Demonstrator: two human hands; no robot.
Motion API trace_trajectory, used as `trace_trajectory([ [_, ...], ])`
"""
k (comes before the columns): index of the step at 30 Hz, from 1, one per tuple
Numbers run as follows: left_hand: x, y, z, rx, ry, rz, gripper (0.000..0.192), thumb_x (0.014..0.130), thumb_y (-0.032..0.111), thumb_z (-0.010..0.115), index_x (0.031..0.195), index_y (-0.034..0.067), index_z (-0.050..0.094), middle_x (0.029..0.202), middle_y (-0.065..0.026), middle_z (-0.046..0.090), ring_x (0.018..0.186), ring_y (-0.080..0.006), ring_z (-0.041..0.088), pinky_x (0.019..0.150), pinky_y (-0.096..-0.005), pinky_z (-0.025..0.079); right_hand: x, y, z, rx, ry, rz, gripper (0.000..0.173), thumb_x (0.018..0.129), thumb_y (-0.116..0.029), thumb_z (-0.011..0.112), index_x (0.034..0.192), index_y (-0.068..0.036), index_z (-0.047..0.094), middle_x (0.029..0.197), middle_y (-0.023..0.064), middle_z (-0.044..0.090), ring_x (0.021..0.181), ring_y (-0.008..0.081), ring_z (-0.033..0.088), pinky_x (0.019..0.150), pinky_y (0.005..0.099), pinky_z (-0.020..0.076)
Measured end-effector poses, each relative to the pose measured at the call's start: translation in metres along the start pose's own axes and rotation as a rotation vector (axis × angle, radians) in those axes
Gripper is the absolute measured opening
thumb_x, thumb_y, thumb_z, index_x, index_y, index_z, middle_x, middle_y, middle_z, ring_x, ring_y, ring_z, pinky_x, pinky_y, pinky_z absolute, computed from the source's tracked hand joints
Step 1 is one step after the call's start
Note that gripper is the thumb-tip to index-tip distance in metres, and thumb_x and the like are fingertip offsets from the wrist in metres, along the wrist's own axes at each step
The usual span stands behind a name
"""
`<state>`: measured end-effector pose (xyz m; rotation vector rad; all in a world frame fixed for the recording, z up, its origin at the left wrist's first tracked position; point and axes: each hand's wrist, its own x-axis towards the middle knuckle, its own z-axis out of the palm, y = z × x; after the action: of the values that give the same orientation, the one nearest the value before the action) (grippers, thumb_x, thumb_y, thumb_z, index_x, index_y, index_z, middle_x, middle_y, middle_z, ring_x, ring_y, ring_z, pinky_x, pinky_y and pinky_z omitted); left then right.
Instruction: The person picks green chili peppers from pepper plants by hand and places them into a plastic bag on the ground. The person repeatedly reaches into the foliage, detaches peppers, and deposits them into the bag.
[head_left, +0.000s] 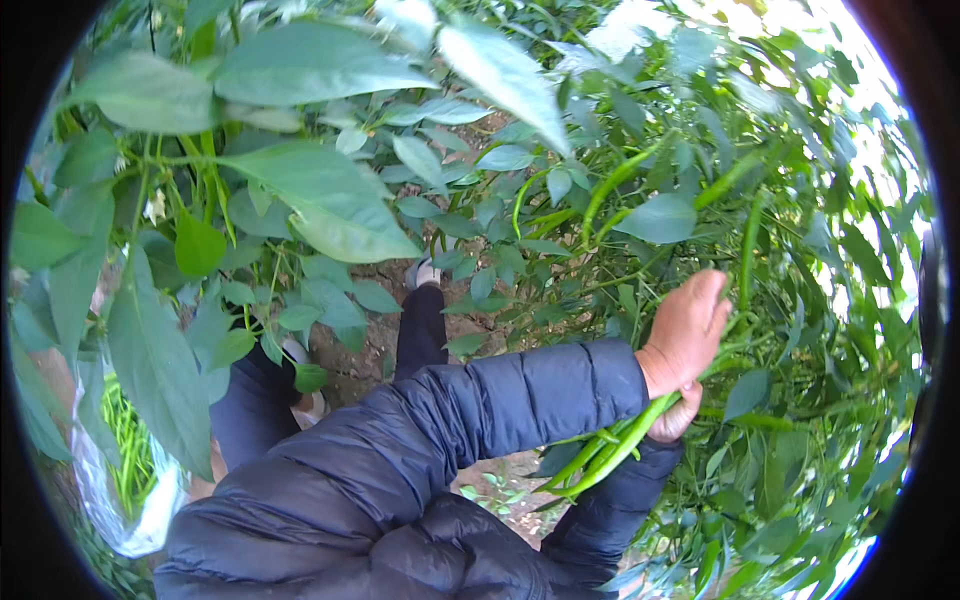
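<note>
My left hand (686, 330) reaches across to the pepper plants on the right, back of the hand up and fingers bent out of sight among the stems. Whether those fingers grip something cannot be seen. Just beneath its wrist is my right hand (677, 416), closed around a bunch of long green chili peppers (619, 454). Their tips hang out towards my body. Beyond the left fingertips a slim green pepper (750, 247) hangs on the plant. More peppers, such as a curved one (616, 186), hang among the leaves higher up.
A clear plastic bag (101, 499) holding many green peppers (129, 450) stands at the lower left. Large pepper leaves (322, 199) hang close to the camera at upper left. My legs and a shoe (424, 274) show on the bare soil (364, 364) between the rows.
</note>
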<state>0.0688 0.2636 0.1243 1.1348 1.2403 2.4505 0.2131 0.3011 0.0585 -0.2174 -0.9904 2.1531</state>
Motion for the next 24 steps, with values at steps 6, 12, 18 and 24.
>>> trace_trajectory([
  [6,0.003,-0.019,-0.019,0.515,-0.159,0.462,0.014,0.074,0.019,0.059,0.079,0.006,0.057,0.078,-0.0057,0.051,0.079,-0.0230,0.048,0.069,-0.0367,0.039,-0.005,-0.003,0.002,-0.102,0.126,0.089,0.055,0.076,-0.015,0.057,0.124,0.007,0.046,0.120,0.0179,0.058,0.112,0.0302,0.055,0.102,0.0454,0.0392],
  [12,0.008,-0.020,-0.024,0.535,-0.046,0.526,0.014,0.070,0.020,0.059,0.075,0.007,0.057,0.075,-0.0054,0.049,0.078,-0.0229,0.048,0.071,-0.0381,0.040,-0.007,0.001,0.006,-0.283,0.050,-0.092,0.048,0.077,-0.010,0.057,0.122,0.006,0.049,0.119,0.0150,0.057,0.113,0.0282,0.053,0.102,0.0418,0.0396],
  [18,0.005,-0.025,-0.012,0.502,0.035,0.368,0.011,0.070,0.015,0.057,0.076,0.006,0.054,0.077,-0.0083,0.050,0.075,-0.0245,0.049,0.067,-0.0377,0.041,-0.006,-0.002,0.002,-0.174,0.239,-0.060,0.045,0.074,-0.004,0.057,0.118,0.007,0.051,0.119,0.0159,0.057,0.112,0.0274,0.054,0.102,0.0424,0.0401],
  [24,-0.020,-0.047,-0.044,0.049,0.035,0.156,0.013,0.074,-0.002,0.056,0.085,0.003,0.054,0.083,-0.0130,0.054,0.077,-0.0317,0.056,0.067,-0.0416,0.046,-0.006,-0.001,0.008,-0.341,0.135,-0.141,0.051,0.075,-0.006,0.057,0.123,0.003,0.046,0.121,0.0177,0.052,0.112,0.0278,0.052,0.100,0.0428,0.0425],
])
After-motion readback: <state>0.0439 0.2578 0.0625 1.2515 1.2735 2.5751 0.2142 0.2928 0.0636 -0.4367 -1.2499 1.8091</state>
